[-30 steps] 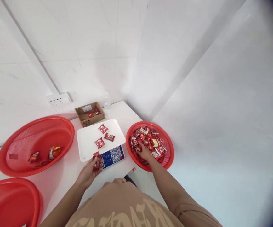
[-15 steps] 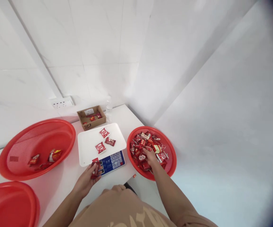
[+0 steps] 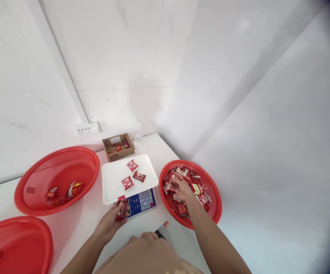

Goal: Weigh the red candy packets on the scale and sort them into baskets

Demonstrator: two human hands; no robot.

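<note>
My left hand (image 3: 111,223) is closed on red candy packets (image 3: 121,207) just in front of a white scale (image 3: 116,186) with a blue keypad (image 3: 142,201). Three red packets (image 3: 127,182) lie on the scale's pan. My right hand (image 3: 182,189) rests inside a red basket (image 3: 213,213) full of red candy packets (image 3: 192,188), its fingers curled among them; what they hold is hidden.
A large red basket (image 3: 39,205) at the left holds a few packets. Another red basket (image 3: 24,247) sits at the lower left. A small cardboard box (image 3: 118,147) and a clear bottle (image 3: 137,134) stand at the back by a wall socket (image 3: 87,129).
My right hand has shifted farther back and to the right within the full basket. My left hand stays by the scale's keypad with its packets. The camera has tilted, shifting the scene.
</note>
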